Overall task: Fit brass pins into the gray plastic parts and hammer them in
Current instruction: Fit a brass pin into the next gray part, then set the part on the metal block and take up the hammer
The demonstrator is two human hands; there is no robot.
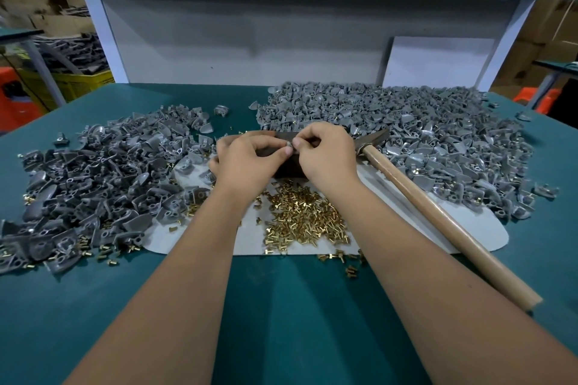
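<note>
While both hands meet over a dark block (289,166) on the green table (281,306), the left hand (247,162) and right hand (325,156) each pinch one small gray plastic part (288,145) between curled fingertips. Loose brass pins (305,217) lie just below on a white sheet (438,237). Piles of gray parts spread left (93,184) and right (406,128). A wooden-handled hammer (438,216) rests untouched beside the right forearm.
</note>
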